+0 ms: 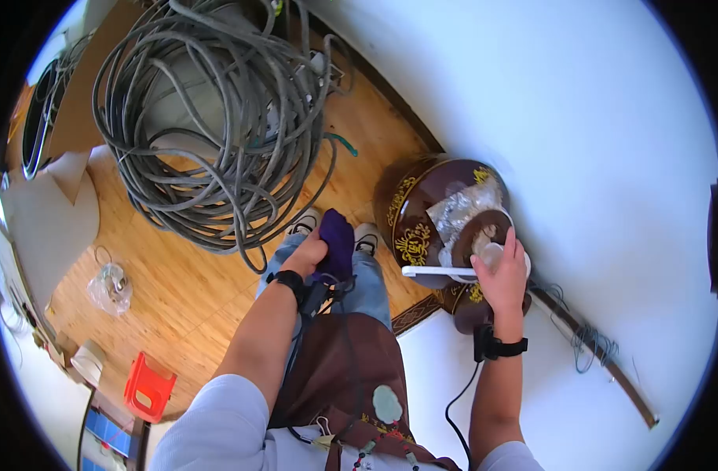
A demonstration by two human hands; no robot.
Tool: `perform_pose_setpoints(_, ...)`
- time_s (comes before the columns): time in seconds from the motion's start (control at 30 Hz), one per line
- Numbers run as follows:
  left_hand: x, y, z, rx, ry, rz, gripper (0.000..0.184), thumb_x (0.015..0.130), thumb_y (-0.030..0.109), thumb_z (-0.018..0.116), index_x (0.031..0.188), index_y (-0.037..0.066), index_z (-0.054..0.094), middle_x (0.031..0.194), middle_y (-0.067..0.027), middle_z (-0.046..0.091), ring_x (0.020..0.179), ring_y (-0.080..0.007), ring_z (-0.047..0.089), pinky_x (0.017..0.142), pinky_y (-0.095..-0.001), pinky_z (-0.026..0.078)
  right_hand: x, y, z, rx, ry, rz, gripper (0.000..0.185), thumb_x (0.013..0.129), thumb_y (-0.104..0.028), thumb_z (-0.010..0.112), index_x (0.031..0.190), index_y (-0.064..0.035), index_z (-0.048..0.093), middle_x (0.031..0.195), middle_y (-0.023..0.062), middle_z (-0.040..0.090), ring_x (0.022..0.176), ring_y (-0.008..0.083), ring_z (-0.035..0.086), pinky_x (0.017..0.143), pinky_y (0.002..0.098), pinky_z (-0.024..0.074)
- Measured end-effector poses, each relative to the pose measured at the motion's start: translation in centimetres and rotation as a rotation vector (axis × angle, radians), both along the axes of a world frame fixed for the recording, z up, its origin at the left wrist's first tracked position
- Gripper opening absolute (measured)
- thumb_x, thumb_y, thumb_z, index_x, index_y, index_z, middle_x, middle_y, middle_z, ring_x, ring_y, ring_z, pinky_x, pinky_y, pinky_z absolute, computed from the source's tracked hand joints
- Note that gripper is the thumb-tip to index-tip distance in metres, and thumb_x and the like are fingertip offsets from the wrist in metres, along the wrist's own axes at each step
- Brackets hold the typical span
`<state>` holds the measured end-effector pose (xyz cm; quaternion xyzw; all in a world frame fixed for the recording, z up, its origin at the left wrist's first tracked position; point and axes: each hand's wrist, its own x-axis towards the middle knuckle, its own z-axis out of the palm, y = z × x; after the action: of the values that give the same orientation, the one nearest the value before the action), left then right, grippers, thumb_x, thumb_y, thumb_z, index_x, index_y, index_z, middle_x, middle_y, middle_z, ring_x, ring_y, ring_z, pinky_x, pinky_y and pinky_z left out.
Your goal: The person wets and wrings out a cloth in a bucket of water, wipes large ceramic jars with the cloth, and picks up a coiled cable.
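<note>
My left hand (306, 255) is closed round a bunched purple cloth (337, 245), held above my legs and shoes. My right hand (502, 279) grips a flat, white-edged object (431, 272), seen almost edge-on with a dark underside. A pale rounded part shows by the fingers; I cannot tell if it belongs to the same object. Below and beyond that hand stands a dark brown glazed jar (410, 206) with yellow decoration. Crumpled clear plastic (462, 210) lies on its top, beside a brown round piece (482, 234).
A large coil of grey cable (217, 149) lies ahead on the wooden floor (158, 314). To the left are a clear plastic bag (109, 289) and a red plastic container (149, 387). A white wall (579, 118) rises at right, with a dark pole (610, 363) and loose wire against it.
</note>
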<state>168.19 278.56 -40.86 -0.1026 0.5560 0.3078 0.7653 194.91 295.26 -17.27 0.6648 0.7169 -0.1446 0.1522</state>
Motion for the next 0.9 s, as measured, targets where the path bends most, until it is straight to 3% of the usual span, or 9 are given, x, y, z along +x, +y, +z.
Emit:
perform_pose_setpoints(0.13,2.1,0.9,-3.7,0.035,0.155,0.06,0.056,0.081,-0.009,0.045,0.135,0.006,0.039,0.121,-0.0126,0.056,0.109,-0.0263,0.056,0.089,-0.0374,0.047,-0.5,-0.2,-4.2,-0.089,-0.273,0.198,0.096,0.069,-0.059,0.068,0.137,0.0026,0.037,0.13,0.0302,0.044,0.125,0.0438,0.038,0.109,0.0552,0.018)
perform_pose_setpoints(0.17,2.9,0.8,-4.2,0.006,0.134,0.212,0.055,0.082,-0.008,0.045,0.135,0.006,0.039,0.123,-0.0112,0.056,0.11,-0.0258,0.055,0.091,-0.0373,0.046,-1.0,-0.4,-5.1,-0.122,-0.419,0.19,0.092,0.072,-0.057,0.066,0.134,0.0042,0.039,0.131,0.029,0.045,0.127,0.042,0.036,0.11,0.0552,0.0158)
perform_pose_setpoints(0.3,6.9,0.2,-9.0,-0.144,0.01,0.561,0.055,0.082,-0.009,0.044,0.134,0.01,0.04,0.127,-0.0072,0.053,0.114,-0.025,0.053,0.094,-0.0377,0.045,0.1,-0.5,-7.8,-0.054,-0.387,0.366,0.083,0.077,-0.055,0.06,0.12,0.0141,0.05,0.124,0.027,0.052,0.129,0.0381,0.036,0.111,0.053,0.0135)
perform_pose_setpoints(0.43,12.7,1.7,-15.4,-0.107,-0.251,0.778,0.056,0.094,0.021,0.053,0.144,0.01,0.031,0.136,-0.0078,0.048,0.124,-0.0227,0.046,0.102,-0.0332,0.037,1.2,-0.5,-9.0,0.005,-0.319,0.501,0.08,0.075,-0.052,0.061,0.108,0.0196,0.052,0.117,0.0335,0.052,0.124,0.0411,0.039,0.11,0.054,0.0154)
perform_pose_setpoints(0.5,12.6,4.1,-15.9,-0.067,-0.168,0.654,0.072,0.091,0.041,0.057,0.147,0.008,0.025,0.143,-0.01,0.041,0.131,-0.023,0.039,0.107,-0.0318,0.03,2.1,-0.6,-9.6,-0.033,-0.299,0.546,0.078,0.075,-0.049,0.063,0.109,0.0193,0.048,0.116,0.0352,0.05,0.12,0.0456,0.041,0.107,0.0573,0.0207)
perform_pose_setpoints(0.6,12.1,8.7,-17.7,0.21,0.137,0.36,0.077,0.088,0.045,0.06,0.147,0.008,0.027,0.147,-0.0148,0.035,0.135,-0.0231,0.033,0.109,-0.032,0.026,3.1,-1.0,-10.2,0.029,-0.252,0.627,0.079,0.077,-0.046,0.062,0.117,0.0164,0.035,0.12,0.0332,0.042,0.116,0.0497,0.039,0.099,0.0636,0.0275)
perform_pose_setpoints(0.7,9.6,15.5,-17.9,0.403,0.241,0.071,0.076,0.085,0.046,0.062,0.145,0.009,0.033,0.146,-0.018,0.035,0.135,-0.0242,0.034,0.108,-0.0321,0.028,2.7,-0.9,-10.3,0.048,-0.207,0.573,0.068,0.08,-0.044,0.06,0.108,0.0158,0.041,0.117,0.0307,0.044,0.116,0.0488,0.039,0.099,0.0629,0.0285)
perform_pose_setpoints(0.83,11.0,28.0,-18.7,0.864,0.256,-0.384,0.076,0.083,0.05,0.063,0.142,0.01,0.038,0.139,-0.0165,0.046,0.128,-0.0246,0.043,0.106,-0.0331,0.031,3.5,-1.2,-10.6,0.049,-0.219,0.567,0.081,0.079,-0.049,0.058,0.124,0.0136,0.032,0.122,0.0327,0.041,0.118,0.0502,0.038,0.098,0.0626,0.028)
perform_pose_setpoints(0.9,11.8,32.4,-16.2,0.786,0.015,-0.58,0.076,0.082,0.054,0.062,0.14,0.011,0.041,0.141,-0.0148,0.045,0.128,-0.0249,0.043,0.106,-0.0332,0.031,3.8,-1.6,-10.6,0.054,-0.231,0.566,0.082,0.078,-0.048,0.059,0.128,0.0113,0.03,0.123,0.0322,0.04,0.119,0.0505,0.036,0.098,0.0623,0.0282)
